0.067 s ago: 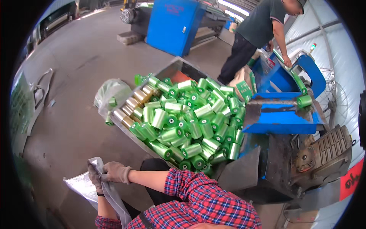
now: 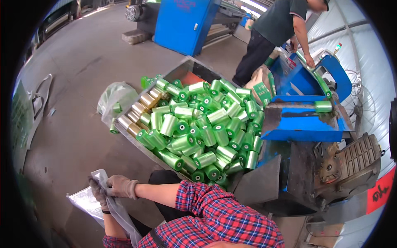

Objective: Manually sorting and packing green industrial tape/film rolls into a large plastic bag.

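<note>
Both my hands wear grey-brown work gloves and grip a clear plastic bag [image 2: 84, 203] at the lower left. My left hand [image 2: 98, 191] is closed on its gathered top edge. From the right, my right hand [image 2: 121, 187] pinches the same edge, close against the left. Part of the bag hangs down over my left forearm, and its lower part spreads out to the left. Just ahead of my hands stands a grey metal bin [image 2: 139, 148] heaped with green film rolls [image 2: 184, 142]. Several gold film rolls [image 2: 140, 108] lie along its left side.
A filled clear bag [image 2: 118, 99] sits on the floor left of the bin. At right, a blue machine chute [image 2: 304, 120] carries one green roll [image 2: 323, 106], above a motor housing [image 2: 351, 159]. Another person [image 2: 275, 27] works behind it. A blue cabinet [image 2: 182, 27] stands farther back.
The green roll on the chute has shifted left and lies flatter. My view has moved slightly; both hands keep their grip on the bag.
</note>
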`<state>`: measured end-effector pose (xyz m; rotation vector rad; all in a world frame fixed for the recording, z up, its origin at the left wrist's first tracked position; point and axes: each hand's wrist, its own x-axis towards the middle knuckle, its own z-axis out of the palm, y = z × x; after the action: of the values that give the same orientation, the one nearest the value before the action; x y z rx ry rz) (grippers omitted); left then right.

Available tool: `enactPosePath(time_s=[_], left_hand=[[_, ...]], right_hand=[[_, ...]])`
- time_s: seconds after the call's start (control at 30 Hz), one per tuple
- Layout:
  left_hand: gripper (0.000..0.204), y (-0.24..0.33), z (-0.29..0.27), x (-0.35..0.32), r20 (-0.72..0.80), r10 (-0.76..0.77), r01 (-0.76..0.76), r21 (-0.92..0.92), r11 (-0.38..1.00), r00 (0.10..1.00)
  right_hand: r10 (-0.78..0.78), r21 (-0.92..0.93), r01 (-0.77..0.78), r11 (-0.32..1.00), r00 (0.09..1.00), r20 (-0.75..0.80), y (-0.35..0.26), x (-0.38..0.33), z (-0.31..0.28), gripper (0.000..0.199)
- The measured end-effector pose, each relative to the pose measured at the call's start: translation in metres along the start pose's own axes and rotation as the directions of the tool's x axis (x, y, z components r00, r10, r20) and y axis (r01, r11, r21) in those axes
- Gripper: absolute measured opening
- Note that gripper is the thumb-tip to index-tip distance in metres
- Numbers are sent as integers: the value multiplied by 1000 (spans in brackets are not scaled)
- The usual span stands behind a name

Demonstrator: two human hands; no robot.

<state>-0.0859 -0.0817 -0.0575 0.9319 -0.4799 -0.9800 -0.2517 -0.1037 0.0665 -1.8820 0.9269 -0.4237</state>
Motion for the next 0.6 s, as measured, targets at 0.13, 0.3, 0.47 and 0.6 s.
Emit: enactPosePath(time_s=[0.13, 0.3, 0.47, 0.6], left_hand=[[32, 30, 36, -14, 49, -202, 208, -213, 955, 978], [33, 39, 49, -27, -130, 88, -69, 147, 987, 988], [38, 39, 44, -31, -49, 250, -183, 547, 817, 967], [38, 74, 64, -33, 12, -58, 52, 283, 958, 998]], right_hand=[[0, 49, 3, 999, 998, -58, -5, 1, -1, 22], [213, 276, -184, 943, 974, -79, -8, 0, -6, 28], [151, 304, -105, 947, 980, -133, -7, -1, 3, 35], [38, 440, 29, 898, 989, -142, 2, 9, 16, 20]])
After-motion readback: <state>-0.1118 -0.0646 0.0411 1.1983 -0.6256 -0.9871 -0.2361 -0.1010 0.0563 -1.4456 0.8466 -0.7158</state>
